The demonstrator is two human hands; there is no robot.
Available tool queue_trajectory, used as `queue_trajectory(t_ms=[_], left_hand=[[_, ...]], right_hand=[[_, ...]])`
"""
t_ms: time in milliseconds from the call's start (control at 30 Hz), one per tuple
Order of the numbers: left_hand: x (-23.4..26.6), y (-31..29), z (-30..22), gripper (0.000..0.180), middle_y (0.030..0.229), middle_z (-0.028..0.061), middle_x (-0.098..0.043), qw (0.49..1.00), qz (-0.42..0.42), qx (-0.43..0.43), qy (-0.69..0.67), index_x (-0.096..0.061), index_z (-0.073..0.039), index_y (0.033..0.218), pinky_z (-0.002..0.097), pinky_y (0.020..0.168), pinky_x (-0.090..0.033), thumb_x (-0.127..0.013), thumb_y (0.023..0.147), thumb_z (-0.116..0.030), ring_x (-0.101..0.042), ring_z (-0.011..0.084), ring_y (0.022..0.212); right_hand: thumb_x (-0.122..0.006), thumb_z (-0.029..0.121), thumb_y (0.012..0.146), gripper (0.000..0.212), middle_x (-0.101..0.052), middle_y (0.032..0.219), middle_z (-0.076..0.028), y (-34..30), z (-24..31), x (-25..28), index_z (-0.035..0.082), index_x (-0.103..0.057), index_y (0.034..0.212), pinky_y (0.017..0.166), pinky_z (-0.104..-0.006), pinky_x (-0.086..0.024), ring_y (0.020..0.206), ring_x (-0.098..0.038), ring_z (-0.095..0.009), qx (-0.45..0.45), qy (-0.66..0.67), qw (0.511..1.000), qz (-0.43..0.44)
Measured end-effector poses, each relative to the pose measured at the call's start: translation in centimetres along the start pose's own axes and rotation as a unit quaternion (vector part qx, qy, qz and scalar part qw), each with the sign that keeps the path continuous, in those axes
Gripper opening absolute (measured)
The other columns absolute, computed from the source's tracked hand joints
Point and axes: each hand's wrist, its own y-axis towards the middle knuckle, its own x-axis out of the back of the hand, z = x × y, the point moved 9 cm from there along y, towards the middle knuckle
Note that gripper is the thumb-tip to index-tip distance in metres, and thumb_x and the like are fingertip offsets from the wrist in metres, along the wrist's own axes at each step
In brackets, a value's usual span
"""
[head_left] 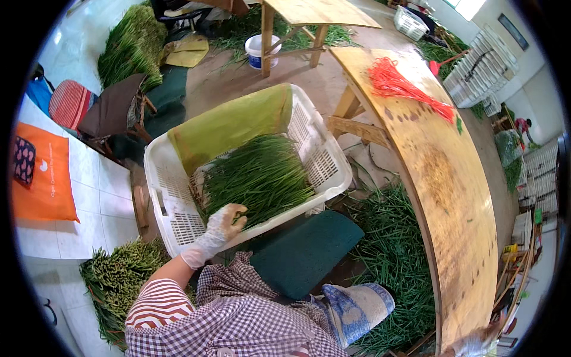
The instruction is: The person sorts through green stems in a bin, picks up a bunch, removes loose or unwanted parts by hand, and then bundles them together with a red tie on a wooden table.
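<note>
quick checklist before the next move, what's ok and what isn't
1. Left hand at the white basket: ok, gloved, at its near side by the greens.
2. Left grip: cannot tell, the fingers are curled but any hold on stalks is unclear.
3. Right hand at the basket: not ok, it is by the near end of the long wooden table.
4. Greens inside the basket: ok.
5. Red strips laid out: ok, bunched on the table's far part.

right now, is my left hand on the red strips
No, the left hand is at the white basket, away from the red strips.
</note>
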Motion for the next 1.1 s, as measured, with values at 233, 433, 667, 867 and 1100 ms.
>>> queue_trajectory(t_ms=[233, 433, 667, 867, 1100], left_hand=[[-1.8, 1.8, 4.9, 0.030, 0.095, 0.0128, -0.062, 0.998, -0.027, 0.050, 0.023, -0.058, -0.007, 0.100, 0.0361, 0.076, -0.048, -0.066, 0.076, -0.022, -0.061, 0.0274, 0.088], [-8.2, 8.2, 7.9, 0.045, 0.114, 0.0139, -0.055, 0.991, 0.083, 0.092, 0.039, -0.054, -0.005, 0.113, 0.0367, 0.092, -0.041, -0.066, 0.076, -0.028, -0.052, 0.0280, 0.109], [-16.3, 20.7, 11.6, 0.098, 0.144, 0.0191, -0.019, 0.975, 0.145, 0.073, 0.153, -0.017, 0.000, 0.139, 0.0380, 0.109, -0.020, -0.072, 0.069, -0.042, -0.015, 0.0328, 0.134], [-22.2, 23.1, 12.7, 0.117, 0.124, 0.0224, -0.043, 0.990, 0.074, 0.054, 0.105, -0.008, 0.000, 0.140, 0.0392, 0.095, -0.037, -0.081, 0.057, -0.039, -0.043, 0.0343, 0.115], [-25.6, 17.9, 6.1, 0.087, 0.117, 0.0164, -0.045, 0.949, 0.195, -0.061, 0.242, -0.039, -0.004, 0.127, 0.0424, 0.093, -0.037, -0.081, 0.056, -0.032, -0.043, 0.0338, 0.111]], right_hand=[[-0.038, 0.033, 0.091, 0.045, -0.059, 0.111, -0.013, 0.7, -0.2, -0.8, 0.000, -0.049, 0.120, 0.077, -0.0324, -0.042, 0.087, -0.056, -0.024, 0.019, -0.118, 0.993, 0.011], [-0.042, 0.041, 0.090, 0.050, -0.061, 0.107, -0.012, 2.0, -0.1, -1.4, 0.004, -0.047, 0.123, 0.064, -0.0314, -0.047, 0.076, -0.059, -0.024, 0.036, -0.259, 0.965, 0.019], [-0.048, 0.046, 0.088, 0.055, -0.063, 0.103, -0.013, -1.6, 11.3, -10.2, 0.007, -0.045, 0.126, 0.057, -0.0322, -0.050, 0.070, -0.061, -0.025, 0.268, -0.366, 0.886, 0.092], [-0.055, 0.028, 0.087, 0.049, -0.059, 0.105, -0.020, -11.0, 16.9, -24.2, 0.002, -0.043, 0.127, 0.088, -0.0435, -0.042, 0.102, -0.054, -0.030, 0.164, -0.079, 0.857, 0.481], [-0.055, 0.016, 0.088, 0.035, -0.054, 0.118, -0.019, -11.8, 19.2, -27.5, -0.001, -0.052, 0.118, 0.096, -0.0428, -0.038, 0.111, -0.050, -0.032, 0.056, 0.033, 0.885, 0.461]])
